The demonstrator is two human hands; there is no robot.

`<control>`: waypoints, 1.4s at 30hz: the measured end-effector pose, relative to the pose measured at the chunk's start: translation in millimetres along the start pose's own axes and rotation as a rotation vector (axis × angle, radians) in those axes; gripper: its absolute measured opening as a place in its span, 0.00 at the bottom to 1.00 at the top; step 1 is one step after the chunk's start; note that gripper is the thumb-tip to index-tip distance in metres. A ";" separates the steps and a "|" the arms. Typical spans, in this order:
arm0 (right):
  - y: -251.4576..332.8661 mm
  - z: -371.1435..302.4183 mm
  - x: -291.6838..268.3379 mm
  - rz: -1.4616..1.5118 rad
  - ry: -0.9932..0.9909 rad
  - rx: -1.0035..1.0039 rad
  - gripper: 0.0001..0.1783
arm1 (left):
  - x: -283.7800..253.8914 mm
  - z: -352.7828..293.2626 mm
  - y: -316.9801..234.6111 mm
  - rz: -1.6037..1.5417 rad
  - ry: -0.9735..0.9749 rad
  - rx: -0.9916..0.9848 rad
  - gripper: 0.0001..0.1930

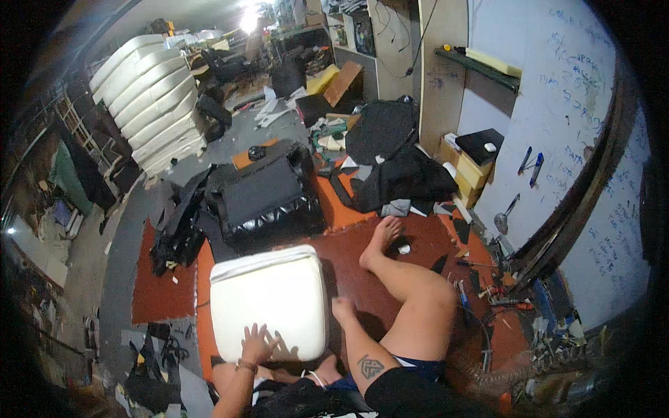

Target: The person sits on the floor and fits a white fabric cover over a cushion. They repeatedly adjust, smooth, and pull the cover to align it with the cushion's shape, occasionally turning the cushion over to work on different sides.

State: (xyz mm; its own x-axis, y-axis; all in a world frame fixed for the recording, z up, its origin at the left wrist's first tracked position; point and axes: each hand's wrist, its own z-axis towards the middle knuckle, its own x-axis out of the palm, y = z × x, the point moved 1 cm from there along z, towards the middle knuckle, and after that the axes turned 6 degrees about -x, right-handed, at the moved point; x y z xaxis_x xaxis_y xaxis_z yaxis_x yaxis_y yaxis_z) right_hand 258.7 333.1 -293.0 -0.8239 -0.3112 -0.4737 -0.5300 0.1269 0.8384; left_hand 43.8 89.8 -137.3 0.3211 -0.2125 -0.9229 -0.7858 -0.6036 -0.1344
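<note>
A cream-white padded seat cushion [268,306] lies in front of me on the reddish-brown sheet, with a rolled or folded strip along its far edge. My left hand [256,346] rests on its near part, palm down with the fingers spread, and a bracelet shows at the wrist. Just off the cushion's right side is my right hand [343,310], with its fingers curled closed. Whatever it may hold is hidden. My tattooed right forearm passes in front of my bent right leg. Beyond the cushion sits a black shiny upholstered seat piece [268,195].
A tall stack of white cushions [150,104] stands at the far left. Black fabric [401,181] is heaped ahead to the right. Scattered tools [498,299] and a coiled hose [502,373] lie along the right wall. Dark scraps [160,362] lie at the near left.
</note>
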 end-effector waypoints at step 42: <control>29.6 -156.0 1.3 0.088 0.580 0.736 0.39 | 108.3 -12.4 222.6 -1.836 -0.388 -0.711 0.38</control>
State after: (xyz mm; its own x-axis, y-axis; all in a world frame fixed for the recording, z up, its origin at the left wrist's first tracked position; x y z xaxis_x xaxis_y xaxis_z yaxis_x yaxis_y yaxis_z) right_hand 273.3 189.5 -226.7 -0.7431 -0.6678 -0.0425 -0.6278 0.6738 0.3897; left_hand -89.7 -77.1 -262.7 0.1605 0.9826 0.0933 0.6241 -0.0278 -0.7809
